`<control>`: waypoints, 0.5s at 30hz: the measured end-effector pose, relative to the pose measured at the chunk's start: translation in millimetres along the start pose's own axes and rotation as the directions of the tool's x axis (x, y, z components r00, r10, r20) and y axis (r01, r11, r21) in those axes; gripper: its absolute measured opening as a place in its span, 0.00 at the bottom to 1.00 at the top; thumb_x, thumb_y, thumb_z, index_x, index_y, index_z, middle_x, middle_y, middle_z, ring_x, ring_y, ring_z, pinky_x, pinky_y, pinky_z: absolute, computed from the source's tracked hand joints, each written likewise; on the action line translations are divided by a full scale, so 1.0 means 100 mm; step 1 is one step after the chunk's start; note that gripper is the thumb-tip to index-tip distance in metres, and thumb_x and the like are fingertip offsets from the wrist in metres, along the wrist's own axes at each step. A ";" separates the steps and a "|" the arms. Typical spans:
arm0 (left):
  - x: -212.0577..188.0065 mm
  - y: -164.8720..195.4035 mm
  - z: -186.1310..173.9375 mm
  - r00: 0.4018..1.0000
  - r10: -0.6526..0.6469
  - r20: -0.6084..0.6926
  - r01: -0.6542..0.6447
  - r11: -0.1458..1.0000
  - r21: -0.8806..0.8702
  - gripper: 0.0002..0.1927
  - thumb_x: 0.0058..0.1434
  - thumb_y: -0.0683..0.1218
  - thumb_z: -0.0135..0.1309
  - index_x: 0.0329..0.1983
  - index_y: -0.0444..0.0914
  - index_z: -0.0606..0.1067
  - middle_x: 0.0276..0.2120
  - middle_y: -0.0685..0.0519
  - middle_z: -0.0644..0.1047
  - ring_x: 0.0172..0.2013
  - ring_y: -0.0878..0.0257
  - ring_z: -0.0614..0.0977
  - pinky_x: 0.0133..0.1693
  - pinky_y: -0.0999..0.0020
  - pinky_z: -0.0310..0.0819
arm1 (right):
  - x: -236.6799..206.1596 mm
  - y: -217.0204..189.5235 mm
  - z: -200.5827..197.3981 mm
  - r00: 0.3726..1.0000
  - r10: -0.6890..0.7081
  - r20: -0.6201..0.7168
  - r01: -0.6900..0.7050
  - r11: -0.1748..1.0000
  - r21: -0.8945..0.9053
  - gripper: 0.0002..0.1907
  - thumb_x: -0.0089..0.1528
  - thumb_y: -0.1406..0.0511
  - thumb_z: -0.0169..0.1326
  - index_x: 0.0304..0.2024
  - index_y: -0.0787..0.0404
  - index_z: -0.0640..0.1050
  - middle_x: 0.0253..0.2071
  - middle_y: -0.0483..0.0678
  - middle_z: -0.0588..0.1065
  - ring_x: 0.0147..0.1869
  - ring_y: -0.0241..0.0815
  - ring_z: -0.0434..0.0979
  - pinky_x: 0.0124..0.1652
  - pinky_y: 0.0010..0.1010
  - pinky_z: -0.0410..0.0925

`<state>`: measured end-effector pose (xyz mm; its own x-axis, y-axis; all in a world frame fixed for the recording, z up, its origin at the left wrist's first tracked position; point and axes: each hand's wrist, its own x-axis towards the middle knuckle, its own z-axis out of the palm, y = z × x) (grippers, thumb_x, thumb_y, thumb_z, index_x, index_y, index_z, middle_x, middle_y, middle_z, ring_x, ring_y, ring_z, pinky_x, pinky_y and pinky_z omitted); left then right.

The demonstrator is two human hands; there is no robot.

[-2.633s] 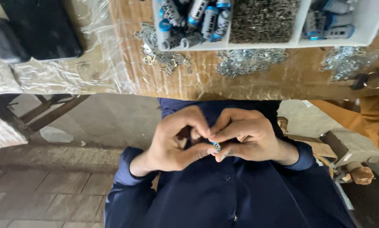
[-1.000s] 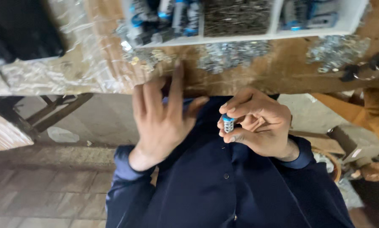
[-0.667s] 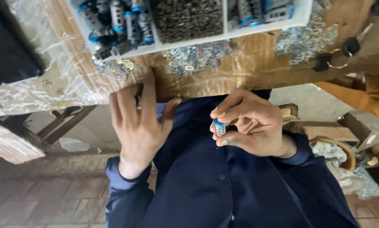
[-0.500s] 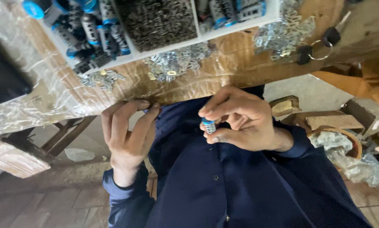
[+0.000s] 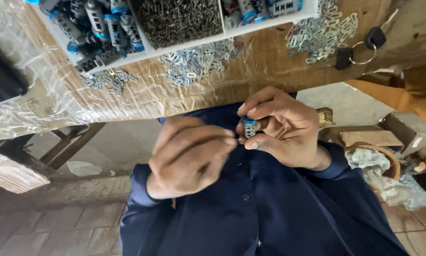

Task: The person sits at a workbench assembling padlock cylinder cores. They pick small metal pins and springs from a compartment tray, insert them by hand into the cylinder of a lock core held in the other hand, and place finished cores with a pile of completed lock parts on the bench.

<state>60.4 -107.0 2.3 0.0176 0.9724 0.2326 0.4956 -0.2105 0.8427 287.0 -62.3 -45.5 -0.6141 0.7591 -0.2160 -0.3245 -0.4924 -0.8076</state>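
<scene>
The left hand (image 5: 189,159), back from the counter (image 5: 251,71), now meets the right hand (image 5: 281,128), whose grip pinches the blue-capped cylinder (image 5: 249,128); the left grip is curled shut, its contents hidden.

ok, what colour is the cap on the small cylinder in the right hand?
Blue cap on the small ribbed metal cylinder, right hand; head view.

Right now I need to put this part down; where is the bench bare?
Bare strip of wooden bench between the middle clip pile and the right clip pile. Another lies between the keys and the bench's right end. The white tray is crowded.
</scene>
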 end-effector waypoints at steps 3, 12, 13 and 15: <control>0.06 0.01 0.07 1.000 0.006 0.001 -0.006 0.998 -0.061 0.14 0.57 0.35 0.72 0.44 0.37 0.80 0.42 0.52 0.81 0.41 0.56 0.79 0.44 0.64 0.77 | -0.01 0.03 -0.01 0.999 -0.036 0.015 0.037 0.999 -0.033 0.22 0.63 0.78 0.63 0.59 0.70 0.74 0.58 0.59 0.70 0.59 0.44 0.78 0.53 0.28 0.80; -0.17 -0.13 -0.13 0.966 -0.209 0.152 0.253 0.886 -0.389 0.12 0.57 0.35 0.68 0.43 0.39 0.81 0.40 0.53 0.74 0.38 0.59 0.75 0.38 0.66 0.71 | 0.12 0.14 0.11 0.977 0.016 0.211 0.001 0.997 -0.081 0.18 0.63 0.76 0.64 0.56 0.71 0.77 0.54 0.58 0.74 0.54 0.43 0.82 0.51 0.28 0.80; -0.23 -0.12 -0.15 0.915 -0.328 0.233 0.403 0.753 -0.521 0.11 0.58 0.34 0.67 0.41 0.38 0.80 0.39 0.53 0.73 0.37 0.61 0.76 0.37 0.68 0.71 | 0.16 0.14 0.10 0.957 0.027 0.290 0.014 0.990 -0.139 0.19 0.61 0.75 0.66 0.54 0.70 0.78 0.53 0.57 0.74 0.52 0.41 0.82 0.49 0.26 0.80; -0.32 -0.09 -0.13 0.805 -0.510 0.302 0.569 0.520 -0.637 0.15 0.55 0.36 0.68 0.43 0.41 0.77 0.39 0.53 0.74 0.35 0.63 0.74 0.39 0.69 0.71 | 0.19 0.17 0.11 0.947 0.021 0.321 0.022 0.991 -0.130 0.20 0.60 0.75 0.67 0.54 0.69 0.78 0.54 0.57 0.74 0.51 0.41 0.81 0.48 0.27 0.80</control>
<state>44.2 -137.1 -6.5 0.0237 0.9206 -0.3897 -0.2858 0.3798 0.8798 262.1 -61.0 -57.1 -0.8194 0.5714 -0.0451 -0.2417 -0.4159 -0.8767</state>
